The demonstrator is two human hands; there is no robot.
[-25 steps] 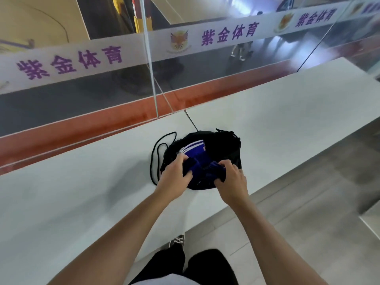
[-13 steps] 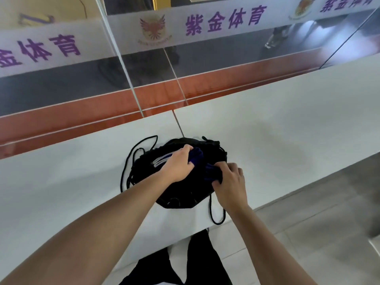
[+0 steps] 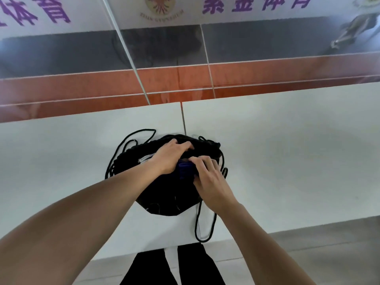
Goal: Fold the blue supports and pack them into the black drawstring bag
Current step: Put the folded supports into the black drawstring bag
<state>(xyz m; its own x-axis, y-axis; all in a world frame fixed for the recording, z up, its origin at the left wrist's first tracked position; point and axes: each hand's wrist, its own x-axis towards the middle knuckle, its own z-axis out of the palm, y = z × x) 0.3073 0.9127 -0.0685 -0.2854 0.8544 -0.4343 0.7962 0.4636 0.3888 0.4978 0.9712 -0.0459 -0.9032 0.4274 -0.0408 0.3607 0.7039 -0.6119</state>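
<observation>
White desk (image 3: 287, 161) runs along a glass barrier (image 3: 246, 48) with purple lettering, and the black bag (image 3: 164, 202) lies near its front edge, cords (image 3: 205, 229) looping off both sides, one hanging over the edge. Most of the blue supports (image 3: 185, 169) are already inside; only a small fold shows at the bag's mouth, between the two hands. The left hand (image 3: 170, 157) lies over the mouth with fingers curled down, pressing into the opening; whether it grips cloth underneath cannot be told. The right hand (image 3: 209, 182) has its fingers bent and pinches the blue fold against the bag's edge.

Supports look soft and light, knitted or elastic, so they will likely spring open unless held flat while pushed in. Best hold is probably across the fold itself, not a loose end. The bag is limp and may slide on the smooth desk, so one hand should pin its rim while the other tucks.
</observation>
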